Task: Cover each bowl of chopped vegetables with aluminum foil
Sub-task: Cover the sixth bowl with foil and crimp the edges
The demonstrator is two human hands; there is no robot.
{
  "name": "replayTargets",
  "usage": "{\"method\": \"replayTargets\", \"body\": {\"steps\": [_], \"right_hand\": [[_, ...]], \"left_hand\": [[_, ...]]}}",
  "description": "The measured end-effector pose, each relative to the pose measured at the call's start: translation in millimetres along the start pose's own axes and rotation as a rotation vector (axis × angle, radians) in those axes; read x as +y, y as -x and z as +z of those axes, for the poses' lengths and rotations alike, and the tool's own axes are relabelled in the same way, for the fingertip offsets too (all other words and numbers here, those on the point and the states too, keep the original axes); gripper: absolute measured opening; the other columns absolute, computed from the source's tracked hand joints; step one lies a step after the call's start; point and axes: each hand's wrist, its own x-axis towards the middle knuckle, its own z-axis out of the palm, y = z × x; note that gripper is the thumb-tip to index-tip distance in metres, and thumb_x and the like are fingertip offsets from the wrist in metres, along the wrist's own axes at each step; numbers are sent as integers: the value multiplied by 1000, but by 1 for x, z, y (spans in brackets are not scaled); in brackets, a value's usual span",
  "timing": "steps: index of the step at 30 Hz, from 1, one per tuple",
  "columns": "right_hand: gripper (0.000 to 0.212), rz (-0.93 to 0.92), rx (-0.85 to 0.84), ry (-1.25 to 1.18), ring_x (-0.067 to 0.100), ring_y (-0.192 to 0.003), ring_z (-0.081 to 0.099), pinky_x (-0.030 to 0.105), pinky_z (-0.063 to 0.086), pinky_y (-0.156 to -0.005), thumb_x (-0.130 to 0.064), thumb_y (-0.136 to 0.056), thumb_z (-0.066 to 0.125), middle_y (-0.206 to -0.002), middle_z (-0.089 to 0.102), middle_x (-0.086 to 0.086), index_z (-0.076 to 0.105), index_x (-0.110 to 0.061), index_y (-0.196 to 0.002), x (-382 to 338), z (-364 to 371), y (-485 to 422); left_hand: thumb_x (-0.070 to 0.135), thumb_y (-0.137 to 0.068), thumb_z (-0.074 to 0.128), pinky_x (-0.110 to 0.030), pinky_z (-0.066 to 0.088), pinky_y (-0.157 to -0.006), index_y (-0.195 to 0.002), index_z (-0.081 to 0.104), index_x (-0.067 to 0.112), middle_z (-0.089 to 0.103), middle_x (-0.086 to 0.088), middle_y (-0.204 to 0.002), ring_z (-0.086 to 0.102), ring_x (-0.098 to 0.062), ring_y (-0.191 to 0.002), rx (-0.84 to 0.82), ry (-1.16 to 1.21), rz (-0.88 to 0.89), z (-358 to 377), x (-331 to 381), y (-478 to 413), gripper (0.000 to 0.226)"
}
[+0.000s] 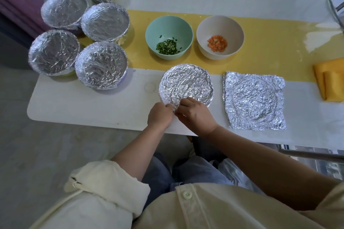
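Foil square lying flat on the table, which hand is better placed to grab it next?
Probably the right hand: the foil square lies on its side; the left hand must cross over. Both pinch the round foil.

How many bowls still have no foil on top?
2: a green bowl of chopped greens and, right of it, a white bowl of orange cubes, both on the yellow strip. I cannot tell whether the round foil in front hides another bowl.

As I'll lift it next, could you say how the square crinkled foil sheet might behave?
The square crinkled aluminium foil sheet is probably light and floppy, being thin. Its ring-shaped crease suggests it holds pressed shapes.
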Motion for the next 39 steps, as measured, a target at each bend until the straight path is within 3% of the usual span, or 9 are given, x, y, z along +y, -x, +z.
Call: {"method": "replayTargets", "body": {"steps": [7,11,15,18,22,26,29,34,39], "right_hand": [[24,-6,-57,10,29,-72,56,35,46,-58,-19,-69,83,-79,59,8,66,-7,-82,11,-14,10],[15,-22,29,21,29,-64,53,37,43,-51,-6,-80,70,-70,55,7,62,-8,-67,13,-12,10],[21,-62,35,36,28,-64,52,35,40,-51,-10,-86,58,-70,54,7,62,-6,-66,9,-8,7],[23,-63,29,43,27,-65,51,34,38,-52,-12,-87,56,-70,53,7,62,-7,-65,9,-8,7],[23,-61,27,48,27,-64,50,35,38,-51,-9,-87,57,-69,52,7,60,-7,-64,8,-6,5],[24,-60,23,52,27,-64,49,35,37,-50,-8,-86,60,-68,51,7,58,-7,-62,7,-6,5],[24,-59,29,55,26,-64,48,34,35,-50,-9,-87,60,-68,50,6,59,-8,-62,7,-6,5],[20,-49,26,33,27,-63,52,35,40,-47,-12,-84,62,-68,51,6,64,-9,-65,5,-3,0],[12,-60,-10,14,29,-68,55,35,42,-56,-14,-72,74,-75,58,8,65,-6,-76,8,-12,4]], "left_hand": [[42,-70,34,-50,57,-83,-86,63,5,71,-16,-84,70,-36,-79,-8,-62,23,-14,0,-23,50],[49,-83,33,-48,57,-81,-90,63,5,71,-14,-86,69,-34,-80,77,-27,33,-11,3,-12,54],[40,-98,38,-40,53,-78,-95,63,-1,69,-15,-89,67,-32,-84,107,-74,34,4,5,6,48],[27,-97,36,-42,55,-82,-102,62,-2,69,-19,-97,67,-35,-91,108,-12,-35,10,4,4,39],[32,-86,36,-50,57,-82,-99,62,-1,70,-19,-96,69,-37,-88,72,76,-80,8,3,-3,43],[32,-93,39,-40,49,-67,-80,55,4,63,-18,-75,64,-35,-71,-34,95,-110,5,7,4,34],[18,-96,40,-33,42,-63,-84,51,4,58,-13,-63,56,-28,-59,-67,142,-115,7,8,2,21],[19,-92,40,-44,56,-85,-86,59,3,72,-19,-83,70,-35,-85,-9,77,-59,3,6,-1,26],[19,-91,45,-37,52,-74,-78,59,9,72,-13,-83,69,-34,-85,-13,-1,-25,-11,13,-2,21]]}}
